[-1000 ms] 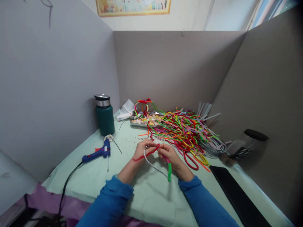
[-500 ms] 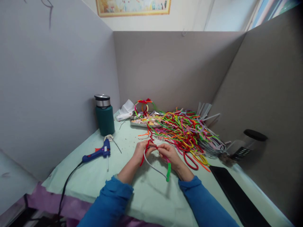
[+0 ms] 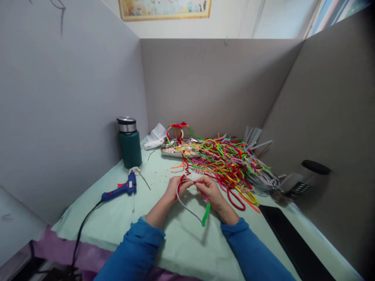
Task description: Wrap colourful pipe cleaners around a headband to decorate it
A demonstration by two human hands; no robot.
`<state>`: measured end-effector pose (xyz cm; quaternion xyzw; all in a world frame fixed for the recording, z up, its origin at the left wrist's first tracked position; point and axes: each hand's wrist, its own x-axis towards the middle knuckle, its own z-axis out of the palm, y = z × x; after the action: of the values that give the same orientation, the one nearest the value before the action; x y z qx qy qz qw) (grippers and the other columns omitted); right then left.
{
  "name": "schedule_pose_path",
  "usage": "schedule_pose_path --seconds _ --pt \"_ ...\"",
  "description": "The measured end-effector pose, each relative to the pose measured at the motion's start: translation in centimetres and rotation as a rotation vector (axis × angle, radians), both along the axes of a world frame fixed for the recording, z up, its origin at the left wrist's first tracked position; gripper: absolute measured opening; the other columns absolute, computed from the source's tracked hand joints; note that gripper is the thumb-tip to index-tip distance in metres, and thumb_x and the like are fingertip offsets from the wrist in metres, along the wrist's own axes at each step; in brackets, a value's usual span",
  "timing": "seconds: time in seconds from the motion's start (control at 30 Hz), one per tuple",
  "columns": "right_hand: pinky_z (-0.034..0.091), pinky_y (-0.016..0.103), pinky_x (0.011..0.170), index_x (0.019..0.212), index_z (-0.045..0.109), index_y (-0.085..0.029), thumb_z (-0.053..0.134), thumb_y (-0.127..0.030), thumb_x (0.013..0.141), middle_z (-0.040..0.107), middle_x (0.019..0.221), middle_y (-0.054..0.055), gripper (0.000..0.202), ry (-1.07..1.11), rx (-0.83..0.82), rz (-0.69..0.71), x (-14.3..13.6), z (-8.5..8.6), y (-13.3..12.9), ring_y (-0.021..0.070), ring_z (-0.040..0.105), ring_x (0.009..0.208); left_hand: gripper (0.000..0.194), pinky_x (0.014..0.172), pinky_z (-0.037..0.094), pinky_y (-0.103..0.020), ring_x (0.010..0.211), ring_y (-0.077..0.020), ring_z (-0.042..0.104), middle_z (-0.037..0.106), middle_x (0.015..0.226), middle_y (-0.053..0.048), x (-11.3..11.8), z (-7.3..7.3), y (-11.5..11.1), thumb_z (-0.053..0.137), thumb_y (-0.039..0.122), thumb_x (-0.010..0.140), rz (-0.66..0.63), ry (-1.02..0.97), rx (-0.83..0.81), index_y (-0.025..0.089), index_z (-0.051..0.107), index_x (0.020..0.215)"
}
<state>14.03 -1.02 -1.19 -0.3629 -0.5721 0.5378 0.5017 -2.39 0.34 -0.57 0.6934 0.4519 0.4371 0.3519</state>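
My left hand [image 3: 176,188] is closed, pinching a thin grey hoop [image 3: 187,207] together with a red pipe cleaner [image 3: 178,188] that bends over its fingers. Close beside it, my right hand [image 3: 210,190] is also closed, gripping the hoop's wrapped part with thumb and fingertips. A bit of red shows between the two hands. Below the right hand the hoop carries a green fuzzy covering [image 3: 206,215], with some pink above it. The exact grip under the fingers is hidden. The hoop hangs just above the table cloth [image 3: 181,242].
A heap of coloured pipe cleaners [image 3: 228,156] lies behind my hands, next to a metal tray [image 3: 172,155] of small pieces. At left are a blue glue gun [image 3: 120,190] with a cord and a green bottle [image 3: 129,148]. A black slab [image 3: 293,238] and a clear jar [image 3: 304,179] are right.
The hoop has turned slightly, its green end swinging left. The red pipe cleaner at my left hand has shifted and now curls closer around the fingers. Both hands stay nearly in place.
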Motion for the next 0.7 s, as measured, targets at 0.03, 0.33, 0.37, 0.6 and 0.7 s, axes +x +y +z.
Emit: schedule_pose_path --seconds 0.03,0.33,0.37,0.6,0.7 --pt "0.026 0.02 0.041 0.077 0.059 -0.016 0.064 -0.032 0.073 0.051 0.052 -0.006 0.017 -0.005 0.007 -0.006 0.0 0.0 0.0 0.006 0.038 0.042 0.03 0.053 0.034 -0.023 0.056 -0.0127 0.048 0.056 0.055 -0.003 0.0 0.1 -0.1 0.06 0.038 0.073 -0.011 -0.01 -0.014 0.011 0.065 0.061" --pt "0.026 0.021 0.043 0.091 0.062 -0.016 0.062 -0.032 0.075 0.049 0.052 -0.006 0.023 -0.018 0.026 0.004 -0.2 -0.2 0.1 0.0074 0.038 0.045 0.048 0.046 0.023 -0.023 0.044 -0.0068 0.031 0.04 0.046 0.003 0.2 0.7 -1.1 0.057 0.055 0.071 -0.101 -0.15 -0.249 0.008 0.065 0.07" --pt "0.025 0.021 0.043 0.092 0.063 -0.015 0.061 -0.032 0.076 0.048 0.052 -0.005 0.023 -0.034 0.035 0.01 -0.2 -0.1 0.1 0.0073 0.037 0.045 0.05 0.046 0.023 -0.023 0.044 -0.0067 0.03 0.039 0.045 0.003 0.2 0.6 -1.1 0.056 0.057 0.071 -0.101 -0.153 -0.251 0.008 0.065 0.071" --pt "0.025 0.021 0.043 0.088 0.065 -0.014 0.059 -0.031 0.078 0.048 0.052 -0.004 0.021 -0.087 0.085 -0.006 -0.3 -0.2 0.1 0.0074 0.036 0.044 0.055 0.049 0.025 -0.024 0.046 -0.0089 0.034 0.041 0.042 0.002 0.3 0.7 -0.6 0.051 0.059 0.073 0.024 0.076 -0.198 0.009 0.068 0.061" --pt "0.026 0.021 0.043 0.091 0.065 -0.014 0.06 -0.03 0.077 0.048 0.052 -0.005 0.022 -0.07 0.084 -0.038 -0.2 -0.5 0.4 0.0075 0.037 0.044 0.058 0.05 0.026 -0.024 0.046 -0.0094 0.037 0.043 0.043 0.0 0.4 0.9 -0.6 0.045 0.059 0.078 0.037 0.121 -0.217 0.01 0.069 0.058"
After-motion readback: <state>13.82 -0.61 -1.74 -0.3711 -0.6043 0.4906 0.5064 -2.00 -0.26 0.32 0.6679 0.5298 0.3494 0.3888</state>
